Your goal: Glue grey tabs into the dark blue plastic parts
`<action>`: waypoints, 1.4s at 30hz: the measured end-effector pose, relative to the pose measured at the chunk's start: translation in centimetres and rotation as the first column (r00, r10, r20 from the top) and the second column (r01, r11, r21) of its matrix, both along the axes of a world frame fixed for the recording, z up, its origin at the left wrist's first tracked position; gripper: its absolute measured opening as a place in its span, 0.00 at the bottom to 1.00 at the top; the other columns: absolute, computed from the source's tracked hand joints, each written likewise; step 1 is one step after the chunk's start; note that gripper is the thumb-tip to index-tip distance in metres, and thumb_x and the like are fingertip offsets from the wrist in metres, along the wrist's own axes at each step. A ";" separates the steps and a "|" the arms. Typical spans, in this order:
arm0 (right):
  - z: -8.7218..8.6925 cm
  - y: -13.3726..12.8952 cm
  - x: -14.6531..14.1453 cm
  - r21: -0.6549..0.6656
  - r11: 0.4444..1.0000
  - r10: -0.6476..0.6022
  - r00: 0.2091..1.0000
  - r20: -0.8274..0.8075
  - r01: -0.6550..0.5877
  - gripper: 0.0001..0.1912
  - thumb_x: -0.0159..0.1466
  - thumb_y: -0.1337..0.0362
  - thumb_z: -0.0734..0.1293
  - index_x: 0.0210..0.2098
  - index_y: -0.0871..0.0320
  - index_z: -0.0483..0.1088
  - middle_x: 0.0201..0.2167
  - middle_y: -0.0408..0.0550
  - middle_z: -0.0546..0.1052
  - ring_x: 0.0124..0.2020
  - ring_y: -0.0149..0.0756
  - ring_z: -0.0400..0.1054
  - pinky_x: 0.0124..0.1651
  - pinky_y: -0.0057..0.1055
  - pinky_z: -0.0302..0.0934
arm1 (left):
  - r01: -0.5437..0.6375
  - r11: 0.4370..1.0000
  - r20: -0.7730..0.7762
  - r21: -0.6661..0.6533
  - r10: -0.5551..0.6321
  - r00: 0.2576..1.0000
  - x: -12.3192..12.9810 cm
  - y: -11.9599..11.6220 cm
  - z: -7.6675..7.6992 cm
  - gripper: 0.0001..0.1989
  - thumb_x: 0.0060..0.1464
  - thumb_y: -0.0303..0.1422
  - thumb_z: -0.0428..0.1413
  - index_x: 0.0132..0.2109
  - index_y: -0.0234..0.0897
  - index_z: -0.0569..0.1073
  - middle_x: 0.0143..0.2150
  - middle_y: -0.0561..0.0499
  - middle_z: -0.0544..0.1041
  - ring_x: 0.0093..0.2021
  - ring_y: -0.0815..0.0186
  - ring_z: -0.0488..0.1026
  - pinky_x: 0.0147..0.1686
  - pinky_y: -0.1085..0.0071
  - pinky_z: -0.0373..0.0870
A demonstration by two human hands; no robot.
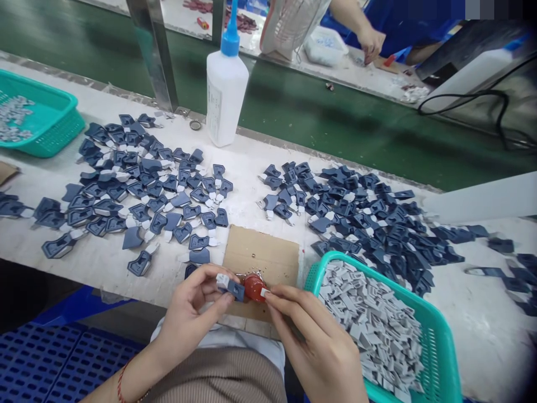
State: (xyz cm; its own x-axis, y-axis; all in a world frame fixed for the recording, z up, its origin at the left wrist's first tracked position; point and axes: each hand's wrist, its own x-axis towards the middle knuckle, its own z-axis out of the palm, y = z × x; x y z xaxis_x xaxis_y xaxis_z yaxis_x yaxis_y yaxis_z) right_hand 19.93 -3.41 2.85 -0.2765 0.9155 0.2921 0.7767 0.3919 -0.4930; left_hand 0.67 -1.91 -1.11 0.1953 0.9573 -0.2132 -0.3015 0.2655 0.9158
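Between the thumb and fingers of my left hand (199,305) is a dark blue plastic part (235,289) with a pale grey piece (222,281) at its end. My right hand (312,330) pinches a small light grey plastic piece (264,292) by its fingertips. Between the two hands sits a round red object (254,286) with a shiny jagged rim, at the near end of a cardboard sheet (262,249). The grey piece in my right hand overlaps its edge in view; whether they touch, I cannot tell.
Loose blue parts lie in a left pile (138,182) and a right pile (369,218). A green basket (440,341) holds many grey pieces; another green basket (54,126) stands far left. Behind are a white bottle (226,95) and a co-worker's hand (370,42).
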 end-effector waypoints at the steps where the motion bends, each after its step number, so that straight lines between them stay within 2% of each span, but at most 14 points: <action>1: 0.1 0.0 0.0 0.001 1.000 0.007 1.000 0.005 -0.007 0.08 0.66 0.74 0.64 0.42 0.59 0.72 0.40 0.50 0.77 0.42 0.34 0.73 0.47 0.28 0.67 | 0.005 1.000 -0.002 -0.002 -0.005 1.000 0.0 0.0 0.0 0.06 0.59 0.27 0.59 0.43 0.41 0.73 0.44 0.53 0.77 0.45 0.71 0.77 0.45 0.80 0.72; 11: 0.3 0.1 -0.2 -0.015 0.999 0.042 0.999 0.010 -0.042 0.08 0.67 0.74 0.64 0.42 0.60 0.72 0.41 0.50 0.77 0.43 0.34 0.72 0.49 0.28 0.66 | 0.020 1.000 -0.010 -0.005 -0.020 1.000 0.1 0.1 0.0 0.06 0.59 0.27 0.58 0.44 0.42 0.73 0.43 0.53 0.77 0.45 0.71 0.77 0.45 0.80 0.72; 19: 0.4 0.4 -0.6 -0.012 0.998 0.069 0.998 0.006 -0.069 0.08 0.67 0.76 0.63 0.41 0.59 0.71 0.39 0.51 0.77 0.41 0.36 0.72 0.44 0.31 0.67 | 0.033 0.999 -0.044 -0.011 -0.034 0.998 0.1 0.0 0.1 0.06 0.60 0.28 0.58 0.44 0.42 0.74 0.43 0.53 0.77 0.46 0.70 0.76 0.44 0.80 0.72; 31: 0.4 0.9 -0.7 -0.056 0.997 0.048 0.998 -0.046 -0.050 0.07 0.66 0.75 0.63 0.35 0.58 0.69 0.37 0.50 0.76 0.39 0.34 0.72 0.42 0.29 0.68 | 0.019 0.999 0.001 -0.036 -0.019 1.000 0.2 0.2 0.9 0.05 0.57 0.27 0.60 0.42 0.38 0.75 0.42 0.50 0.79 0.44 0.67 0.78 0.45 0.77 0.74; 36: 0.6 0.9 -0.6 -0.074 0.996 0.044 0.998 -0.055 -0.048 0.08 0.66 0.74 0.62 0.34 0.57 0.70 0.36 0.50 0.77 0.37 0.34 0.73 0.40 0.30 0.69 | 0.007 0.996 0.049 -0.084 -0.003 0.999 0.6 0.2 1.0 0.06 0.56 0.28 0.61 0.42 0.38 0.76 0.43 0.49 0.80 0.42 0.66 0.79 0.43 0.76 0.74; 39: 0.9 1.0 -0.2 -0.115 0.993 -0.003 0.989 -0.145 -0.014 0.08 0.65 0.73 0.64 0.32 0.56 0.71 0.35 0.49 0.77 0.37 0.34 0.74 0.39 0.29 0.70 | -0.001 0.994 0.081 -0.105 0.009 0.997 0.9 0.3 1.1 0.06 0.55 0.29 0.62 0.42 0.38 0.77 0.43 0.49 0.81 0.42 0.67 0.79 0.43 0.76 0.74; 42: 1.3 1.1 0.3 -0.214 0.974 -0.145 0.923 -0.356 0.071 0.07 0.63 0.72 0.67 0.30 0.55 0.73 0.33 0.47 0.78 0.35 0.34 0.75 0.36 0.27 0.70 | 0.006 0.992 0.109 -0.122 0.008 0.994 1.3 0.3 1.2 0.06 0.55 0.29 0.62 0.42 0.38 0.77 0.42 0.50 0.81 0.41 0.68 0.79 0.43 0.77 0.74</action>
